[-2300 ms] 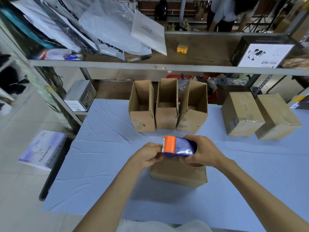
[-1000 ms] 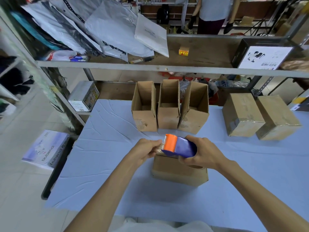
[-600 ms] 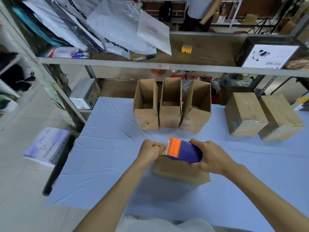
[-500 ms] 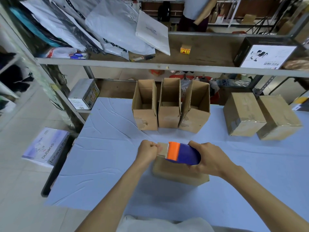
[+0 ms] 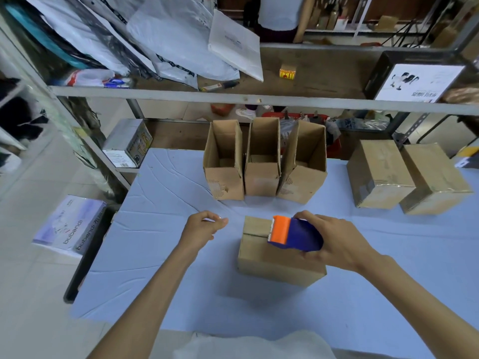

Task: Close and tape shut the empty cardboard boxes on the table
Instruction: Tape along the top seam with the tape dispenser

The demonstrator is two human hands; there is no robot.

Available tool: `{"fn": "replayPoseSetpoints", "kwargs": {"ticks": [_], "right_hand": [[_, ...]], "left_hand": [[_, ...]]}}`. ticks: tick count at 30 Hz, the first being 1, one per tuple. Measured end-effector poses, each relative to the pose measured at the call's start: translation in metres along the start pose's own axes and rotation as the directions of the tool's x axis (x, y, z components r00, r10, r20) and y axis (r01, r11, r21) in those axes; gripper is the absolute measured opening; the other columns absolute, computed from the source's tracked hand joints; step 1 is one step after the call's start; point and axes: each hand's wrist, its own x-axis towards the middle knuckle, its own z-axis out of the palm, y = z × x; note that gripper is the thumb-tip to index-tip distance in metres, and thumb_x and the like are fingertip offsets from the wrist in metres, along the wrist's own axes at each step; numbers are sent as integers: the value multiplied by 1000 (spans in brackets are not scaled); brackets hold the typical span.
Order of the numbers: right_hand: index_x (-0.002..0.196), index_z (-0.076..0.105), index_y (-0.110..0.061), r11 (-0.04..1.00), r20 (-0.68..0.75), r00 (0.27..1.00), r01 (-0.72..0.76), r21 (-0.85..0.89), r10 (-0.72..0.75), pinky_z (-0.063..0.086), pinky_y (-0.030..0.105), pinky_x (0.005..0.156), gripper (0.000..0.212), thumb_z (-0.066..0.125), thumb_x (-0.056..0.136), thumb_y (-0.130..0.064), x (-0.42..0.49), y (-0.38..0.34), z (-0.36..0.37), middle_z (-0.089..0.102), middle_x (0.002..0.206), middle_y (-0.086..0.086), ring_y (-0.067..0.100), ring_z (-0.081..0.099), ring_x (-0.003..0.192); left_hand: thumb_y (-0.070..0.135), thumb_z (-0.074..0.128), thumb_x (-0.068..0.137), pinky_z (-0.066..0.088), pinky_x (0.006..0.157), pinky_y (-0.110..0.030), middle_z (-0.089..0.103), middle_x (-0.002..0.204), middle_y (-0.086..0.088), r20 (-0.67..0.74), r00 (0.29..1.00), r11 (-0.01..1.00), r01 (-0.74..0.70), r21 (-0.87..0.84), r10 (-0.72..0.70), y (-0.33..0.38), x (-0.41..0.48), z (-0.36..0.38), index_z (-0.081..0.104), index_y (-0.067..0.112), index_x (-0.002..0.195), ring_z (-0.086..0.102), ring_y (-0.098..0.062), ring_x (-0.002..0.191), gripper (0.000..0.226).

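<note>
The right hand (image 5: 342,244) is wrapped around a blue and orange tape dispenser (image 5: 295,233), fingers curled over its far side, with the orange end pointing left. The dispenser sits over the top of a closed cardboard box (image 5: 274,263), its toothed edge at the seam between the flaps. This box stands near the middle of the table (image 5: 155,255), toward its near edge. The left hand (image 5: 203,225) hovers above the cloth just left of the box, not touching it, fingers loosely curled and holding nothing.

Along the far edge stand three boxes with their flaps up: the left open box (image 5: 224,164), the middle open box (image 5: 261,161) and the right open box (image 5: 303,164), pressed side by side. Toward the far right corner two sealed boxes, one (image 5: 378,174) beside the other (image 5: 435,177), rest against each other.
</note>
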Motion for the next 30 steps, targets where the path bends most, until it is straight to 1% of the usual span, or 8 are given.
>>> {"fn": "replayPoseSetpoints", "kwargs": {"ticks": [2,3,6,9,12,17,21,30], "right_hand": [[134,34,-38,1000,11,1000,9,-9,-9,30,6,65,74,71,73,-58,-1,-1,-2,56,125,-15,7,50,98],[134,35,-39,1000,12,1000,9,-6,-9,32,6,66,74,71,72,-59,-1,0,-3,56,124,-16,6,49,97],[137,37,-39,1000,9,1000,-16,13,16,44,15,75,76,71,72,-61,0,3,-2,58,125,-15,10,54,105],[140,36,-38,999,9,999,-38,-3,38,44,18,77,78,71,73,-58,1,6,0,58,126,-14,12,55,108],[139,38,-39,999,-8,999,-41,-8,40,47,20,77,76,72,73,-55,3,10,4,61,122,-13,13,57,105],[135,44,-41,998,-30,998,-47,-38,46,51,28,76,72,71,70,-50,5,9,14,66,112,-10,17,60,100],[135,46,-40,998,-56,997,-50,-38,48,49,27,73,71,71,69,-48,6,7,18,67,110,-9,17,61,98],[140,42,-35,997,-19,997,-71,-27,70,49,25,79,75,75,74,-46,6,5,17,63,122,-9,17,58,108]], "left_hand": [[22,76,82,47,67,-25,64,84,1,14,1000,1000,-1,-15,1,-3,0,2,64,9,86,59,-12,74,19],[21,76,83,47,67,-24,64,84,3,20,1000,1000,-1,-26,2,-4,0,4,64,8,87,60,-11,74,18],[20,75,84,47,68,-22,64,85,2,39,999,998,21,-65,-19,-8,1,8,64,9,86,60,-12,77,15],[19,74,84,47,69,-21,63,86,-1,63,997,996,40,-85,-35,-11,4,9,66,8,90,59,-13,79,16],[18,74,85,48,71,-21,63,87,-2,74,997,994,41,-104,-33,-15,7,9,66,5,94,59,-14,80,17],[13,72,85,49,68,-19,67,90,-2,103,994,998,-23,-51,28,-20,8,10,65,11,87,62,-9,79,8],[12,72,85,49,66,-19,66,86,-2,99,992,997,-79,-12,80,-27,10,9,64,12,85,61,-8,72,7],[15,75,82,51,68,-23,69,89,-3,86,995,999,-46,9,45,-45,14,12,68,13,85,63,-13,79,8]]}}
